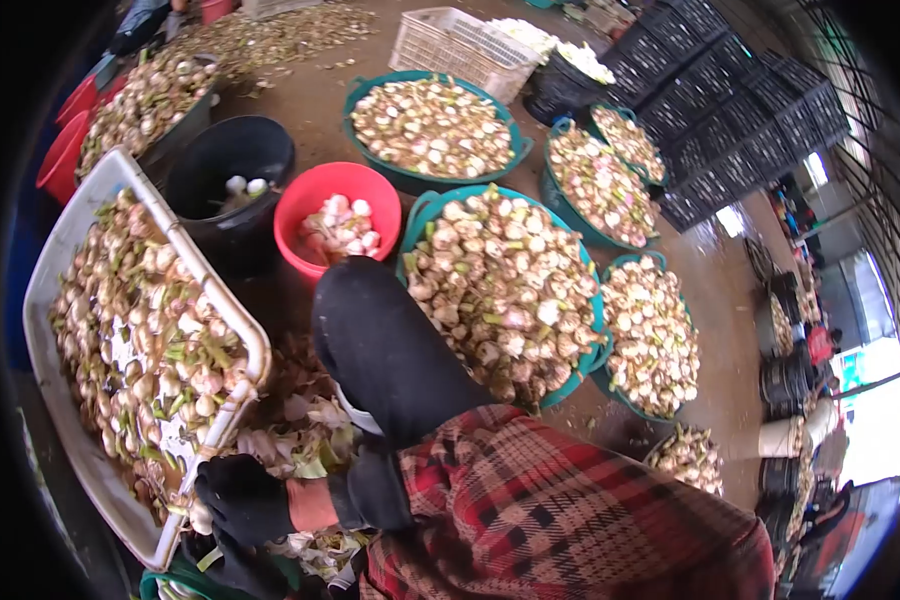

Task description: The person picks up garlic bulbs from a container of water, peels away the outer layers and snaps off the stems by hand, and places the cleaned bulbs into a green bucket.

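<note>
My right hand, in a black glove, is closed at the lower corner of a white tray. A pale garlic bulb shows at its fingertips. Just below, my left hand, also dark-gloved, looks curled; a pale green strip shows beside it, and what it holds is hidden. The tilted tray carries many garlic bulbs with cut stems. Under the hands is a green tub, partly out of view, with white pieces inside. Loose garlic skins lie beside my leg.
A red bucket with peeled garlic and a black bucket stand beyond my knee. Several green tubs, including a large one, hold garlic bulbs. A beige crate and stacked black crates stand farther off.
</note>
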Available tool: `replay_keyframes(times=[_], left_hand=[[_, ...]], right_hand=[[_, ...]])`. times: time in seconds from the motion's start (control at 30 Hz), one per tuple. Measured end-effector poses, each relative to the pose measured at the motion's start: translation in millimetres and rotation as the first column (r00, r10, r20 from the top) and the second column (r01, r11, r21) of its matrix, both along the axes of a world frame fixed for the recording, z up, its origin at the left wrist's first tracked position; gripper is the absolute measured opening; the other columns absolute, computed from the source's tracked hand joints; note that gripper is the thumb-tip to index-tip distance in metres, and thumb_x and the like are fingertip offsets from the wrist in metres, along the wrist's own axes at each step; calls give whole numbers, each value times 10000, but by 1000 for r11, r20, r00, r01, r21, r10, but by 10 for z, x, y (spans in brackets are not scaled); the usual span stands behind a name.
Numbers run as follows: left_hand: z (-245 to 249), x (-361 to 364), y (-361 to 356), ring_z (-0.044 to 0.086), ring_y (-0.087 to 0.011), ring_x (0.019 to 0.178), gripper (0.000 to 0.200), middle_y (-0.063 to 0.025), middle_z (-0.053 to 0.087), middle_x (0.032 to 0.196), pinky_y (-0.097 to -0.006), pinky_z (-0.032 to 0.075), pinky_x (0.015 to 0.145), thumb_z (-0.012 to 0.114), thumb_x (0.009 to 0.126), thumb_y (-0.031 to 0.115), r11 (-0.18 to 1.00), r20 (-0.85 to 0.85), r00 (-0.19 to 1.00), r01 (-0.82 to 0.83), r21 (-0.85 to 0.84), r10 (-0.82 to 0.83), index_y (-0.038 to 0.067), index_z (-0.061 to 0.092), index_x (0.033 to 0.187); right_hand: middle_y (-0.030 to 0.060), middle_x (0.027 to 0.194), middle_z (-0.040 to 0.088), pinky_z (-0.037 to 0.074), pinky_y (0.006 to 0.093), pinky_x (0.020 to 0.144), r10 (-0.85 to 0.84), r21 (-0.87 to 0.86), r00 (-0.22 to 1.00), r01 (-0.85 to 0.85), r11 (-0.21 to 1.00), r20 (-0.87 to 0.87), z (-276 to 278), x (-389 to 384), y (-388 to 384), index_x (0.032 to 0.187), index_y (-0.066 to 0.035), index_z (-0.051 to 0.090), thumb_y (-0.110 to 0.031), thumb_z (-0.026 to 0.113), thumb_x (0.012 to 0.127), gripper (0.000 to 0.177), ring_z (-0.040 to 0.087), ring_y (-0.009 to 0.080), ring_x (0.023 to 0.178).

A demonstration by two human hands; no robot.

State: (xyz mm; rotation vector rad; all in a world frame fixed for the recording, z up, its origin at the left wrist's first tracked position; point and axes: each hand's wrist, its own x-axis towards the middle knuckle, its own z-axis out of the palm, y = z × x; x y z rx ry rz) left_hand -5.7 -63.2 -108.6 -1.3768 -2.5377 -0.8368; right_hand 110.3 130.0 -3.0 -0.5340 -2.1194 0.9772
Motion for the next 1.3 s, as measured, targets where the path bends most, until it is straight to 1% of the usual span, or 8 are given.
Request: replay_keyframes(times=[0.2,0.27,0.47,0.77,0.9,1.03,1.1,1.3], left_hand=[[658,98,250,600,-299,994,398,-201,627,1095,-372,458,903,605,849,52,992,374,920,-86,-94,115,-20,564,1238],[622,63,160,596,-297,1005,370,-197,633,1089,-366,444,925,587,877,74,999,154,988,25,27,-28,-48,562,1226],[818,68,53,591,-286,1014,327,-185,617,1110,-355,459,901,547,881,54,992,468,880,20,124,-76,-70,555,1184],[1111,303,151,554,-238,1110,357,-166,555,1269,-312,475,898,437,937,-19,981,698,693,83,176,-183,-78,486,1286],[1328,371,381,594,-301,989,338,-172,631,1066,-375,447,907,638,797,91,964,199,950,257,-67,-240,-60,580,1094],[987,259,201,561,-279,1079,397,-134,593,1134,-372,426,944,609,857,161,974,186,957,211,80,-223,-43,545,1191],[1143,344,386,561,-244,1073,418,-114,588,1142,-366,430,933,597,895,218,924,909,293,-153,350,-296,-34,531,1222],[1104,344,481,582,-175,972,477,-83,616,1079,-313,465,862,672,856,242,985,871,461,58,164,-172,-54,543,1208]], right_hand=[[229,655,584,441,492,584,73,-495,997,-45,867,38,65,7,137,643,1,598,-92,622,623,98,585,418,653],[243,647,593,457,494,596,65,-517,996,-25,855,59,-80,-37,156,615,13,603,-104,627,625,120,603,425,665],[192,619,544,440,500,575,-99,-190,992,112,975,76,-207,179,323,707,-27,531,-94,604,645,117,562,411,634],[164,902,649,492,442,777,456,2,852,-472,882,-257,62,189,324,857,-46,647,-188,668,681,227,616,354,880],[149,1013,643,485,425,844,552,-69,834,-550,832,9,49,206,291,1072,-64,660,-170,670,702,385,609,325,953],[117,941,665,482,422,831,458,-166,884,-439,883,99,108,238,288,929,-100,715,-196,677,666,283,615,313,922],[135,811,646,482,435,734,382,-77,922,-378,923,56,52,219,258,808,-85,702,-197,685,643,201,612,337,795],[155,663,623,473,465,607,331,-40,936,-329,943,116,-190,200,201,632,-69,668,-148,665,606,83,612,354,668]])
